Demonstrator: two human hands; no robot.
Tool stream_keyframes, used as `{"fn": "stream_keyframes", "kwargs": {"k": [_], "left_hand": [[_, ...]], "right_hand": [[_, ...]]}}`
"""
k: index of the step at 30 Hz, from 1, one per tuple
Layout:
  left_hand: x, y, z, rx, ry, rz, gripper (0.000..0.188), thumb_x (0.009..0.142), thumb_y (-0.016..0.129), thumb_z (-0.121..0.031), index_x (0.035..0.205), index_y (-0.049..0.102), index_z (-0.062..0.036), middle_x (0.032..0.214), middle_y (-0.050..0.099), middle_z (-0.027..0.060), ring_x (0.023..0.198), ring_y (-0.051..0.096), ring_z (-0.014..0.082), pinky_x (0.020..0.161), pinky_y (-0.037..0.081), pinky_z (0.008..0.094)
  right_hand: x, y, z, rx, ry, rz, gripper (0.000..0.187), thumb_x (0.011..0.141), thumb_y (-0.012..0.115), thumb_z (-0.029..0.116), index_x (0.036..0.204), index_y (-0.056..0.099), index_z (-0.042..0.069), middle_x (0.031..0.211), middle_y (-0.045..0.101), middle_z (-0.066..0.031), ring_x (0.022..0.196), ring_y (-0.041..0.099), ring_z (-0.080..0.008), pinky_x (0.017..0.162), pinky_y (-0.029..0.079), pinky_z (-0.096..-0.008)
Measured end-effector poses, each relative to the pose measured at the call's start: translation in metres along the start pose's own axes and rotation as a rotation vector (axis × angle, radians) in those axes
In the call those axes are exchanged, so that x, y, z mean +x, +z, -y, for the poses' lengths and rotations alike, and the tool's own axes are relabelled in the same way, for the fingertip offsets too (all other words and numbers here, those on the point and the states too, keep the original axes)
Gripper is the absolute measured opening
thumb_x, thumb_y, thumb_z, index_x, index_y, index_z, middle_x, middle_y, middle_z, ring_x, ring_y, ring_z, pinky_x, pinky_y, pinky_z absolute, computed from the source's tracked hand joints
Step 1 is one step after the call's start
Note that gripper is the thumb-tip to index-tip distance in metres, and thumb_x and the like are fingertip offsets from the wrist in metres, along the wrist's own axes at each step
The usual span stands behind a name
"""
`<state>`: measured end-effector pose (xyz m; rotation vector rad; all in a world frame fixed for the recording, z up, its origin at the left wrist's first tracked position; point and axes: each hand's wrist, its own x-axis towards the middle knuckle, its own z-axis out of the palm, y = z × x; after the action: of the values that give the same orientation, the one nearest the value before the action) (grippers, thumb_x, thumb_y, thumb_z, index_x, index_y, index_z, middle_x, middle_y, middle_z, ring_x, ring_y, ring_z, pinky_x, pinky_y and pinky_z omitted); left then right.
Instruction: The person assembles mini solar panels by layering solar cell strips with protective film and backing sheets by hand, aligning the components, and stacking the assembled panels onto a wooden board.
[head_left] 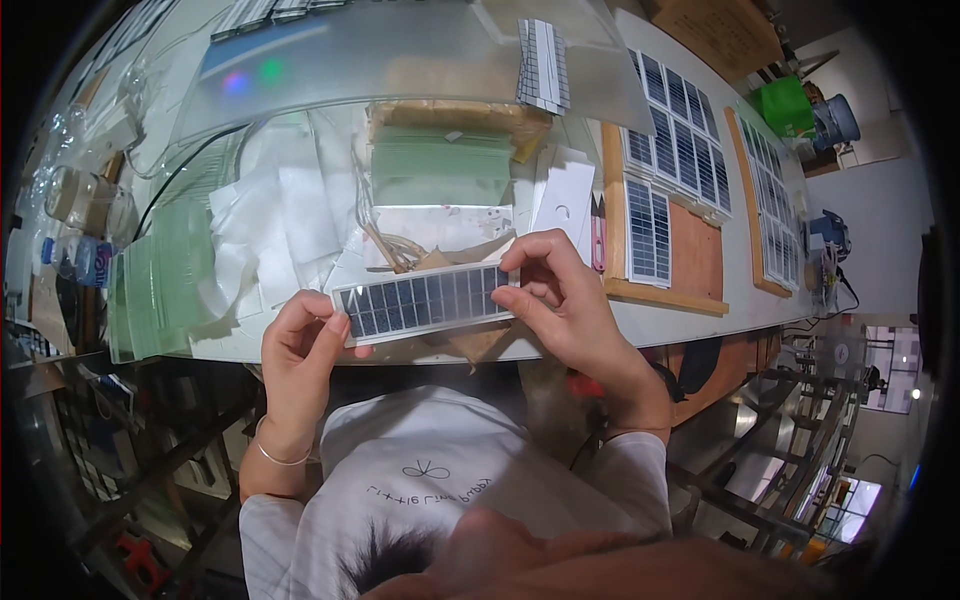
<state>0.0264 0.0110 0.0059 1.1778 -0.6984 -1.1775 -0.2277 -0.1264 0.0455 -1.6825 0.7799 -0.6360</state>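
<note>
Between my two hands is a small solar panel (425,301), a narrow strip of dark cells with a white border, held lengthwise just over the table's front edge. My left hand (308,335) pinches its left end, thumb on the face. At the right end, my right hand (548,285) grips the upper corner between thumb and fingers. Beyond the panel lies a stack of greenish glass sheets (440,165) on the table, with brown paper scraps (470,255) in front of it. White cards (562,195) lie beside the stack, near my right hand.
On the right, a wooden tray (665,298) holds several finished-looking panels (648,235); a second tray (765,200) stands beyond. White sheets (285,215) and more green glass (165,285) lie left. A translucent sheet (350,60) spans the back, bearing a bundle of cell strips (543,65).
</note>
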Motion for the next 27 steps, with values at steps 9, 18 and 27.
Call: {"fn": "stream_keyframes", "kwargs": {"k": [9, 18, 27], "left_hand": [[-0.002, 0.009, 0.011, 0.013, -0.088, 0.022, 0.033, 0.101, 0.059, -0.004, 0.132, 0.048, -0.0021, 0.086, 0.058, 0.0009, 0.071, 0.066, 0.0110, 0.063, 0.058, 0.0219], [-0.002, 0.016, 0.011, 0.025, -0.162, 0.090, 0.040, 0.103, 0.051, -0.002, 0.141, 0.040, -0.0033, 0.090, 0.062, 0.0073, 0.068, 0.068, 0.0143, 0.057, 0.057, 0.0221], [-0.004, 0.017, 0.013, 0.037, -0.149, 0.082, 0.043, 0.103, 0.051, -0.002, 0.144, 0.037, -0.0040, 0.087, 0.059, 0.0059, 0.068, 0.069, 0.0155, 0.057, 0.058, 0.0233]], "right_hand": [[-0.007, -0.014, 0.009, -0.283, 0.106, 0.125, 0.015, 0.098, 0.069, 0.007, 0.110, 0.060, 0.004, 0.104, 0.057, -0.0069, 0.083, 0.057, -0.0126, 0.075, 0.050, -0.0266], [-0.009, -0.015, -0.009, -0.226, 0.097, 0.133, 0.012, 0.099, 0.067, 0.010, 0.108, 0.061, 0.005, 0.103, 0.053, -0.0066, 0.080, 0.052, -0.0144, 0.075, 0.046, -0.0284], [-0.011, -0.015, -0.010, -0.249, 0.077, 0.173, 0.015, 0.099, 0.066, 0.010, 0.112, 0.058, 0.006, 0.105, 0.049, -0.0079, 0.081, 0.050, -0.0157, 0.076, 0.045, -0.0298]]}}
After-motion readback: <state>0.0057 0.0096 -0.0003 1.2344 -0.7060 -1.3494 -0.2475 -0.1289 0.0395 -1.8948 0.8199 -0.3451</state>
